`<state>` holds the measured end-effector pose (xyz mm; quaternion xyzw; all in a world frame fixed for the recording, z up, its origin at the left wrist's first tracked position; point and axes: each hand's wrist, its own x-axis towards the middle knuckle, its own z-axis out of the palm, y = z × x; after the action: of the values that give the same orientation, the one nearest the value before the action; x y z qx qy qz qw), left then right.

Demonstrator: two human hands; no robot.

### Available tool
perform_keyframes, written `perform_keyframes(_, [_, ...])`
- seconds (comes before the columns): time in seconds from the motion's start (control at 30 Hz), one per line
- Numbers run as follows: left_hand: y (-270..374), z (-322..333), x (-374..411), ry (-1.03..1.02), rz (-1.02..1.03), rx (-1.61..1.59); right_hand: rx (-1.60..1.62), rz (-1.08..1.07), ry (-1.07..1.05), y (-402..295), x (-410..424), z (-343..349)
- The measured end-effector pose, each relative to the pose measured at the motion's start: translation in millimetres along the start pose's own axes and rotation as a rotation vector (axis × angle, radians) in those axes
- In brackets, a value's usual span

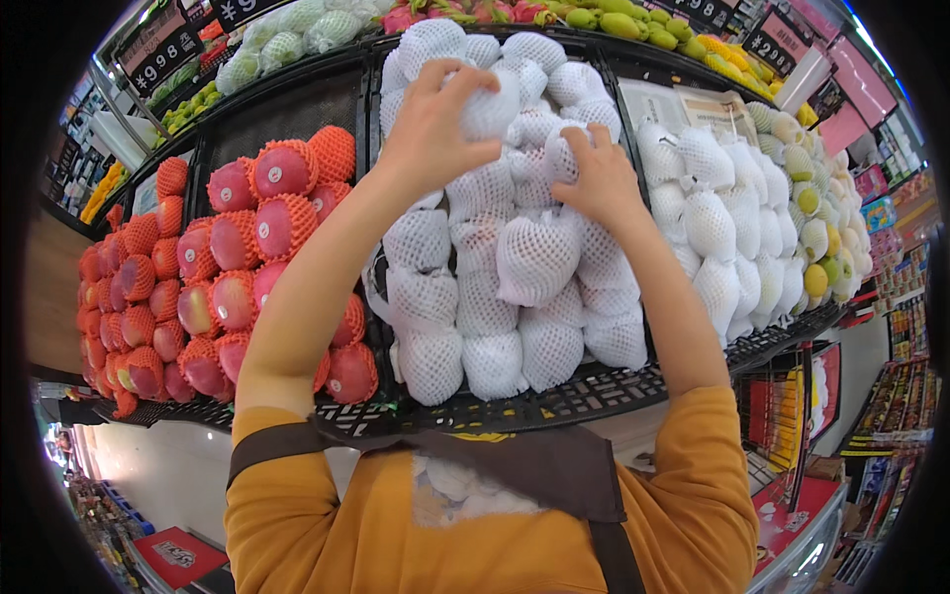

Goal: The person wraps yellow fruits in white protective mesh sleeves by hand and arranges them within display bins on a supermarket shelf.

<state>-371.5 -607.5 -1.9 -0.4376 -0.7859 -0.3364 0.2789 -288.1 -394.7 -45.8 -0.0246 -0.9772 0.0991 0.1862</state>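
Observation:
A black plastic crate [519, 416] before me holds stacked rows of fruit in white foam nets [486, 289]. My left hand [441, 122] grips a white-netted fruit [493, 104] above the back rows; its outline is blurred. Lower and to the right, my right hand [600, 178] has its fingers curled round another white-netted fruit [562, 152] within the pile. One larger netted fruit [539, 258] lies on top of the rows, nearer to me. The nets hide most of the fruit.
Red apples in orange foam nets [234, 304] fill the crates at left. White-netted fruit [709, 223] and greenish-yellow fruit [813, 223] stand at right. Newspaper [683, 108] lines part of that crate. Green fruit [620, 24], dragon fruit [404, 16] and price signs [159, 48] line the back.

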Motion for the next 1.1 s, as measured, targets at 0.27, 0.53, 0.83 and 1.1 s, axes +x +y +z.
perform_keyframes(0.27, [63, -30, -126, -0.275, -0.244, -0.033, -0.062, 0.026, -0.021, -3, -2, 2])
perform_keyframes(0.53, [64, 9, -150, -0.163, -0.154, -0.018, -0.237, 0.038, -0.061, -27, 6, -24])
perform_keyframes(0.83, [67, -16, -147, -0.047, -0.168, -0.041, 0.168, -0.241, 0.159, -77, 131, 3])
perform_keyframes(1.1, [43, -4, -163, -0.163, 0.067, -0.052, 0.163, -0.062, 0.092, -110, 223, 56])
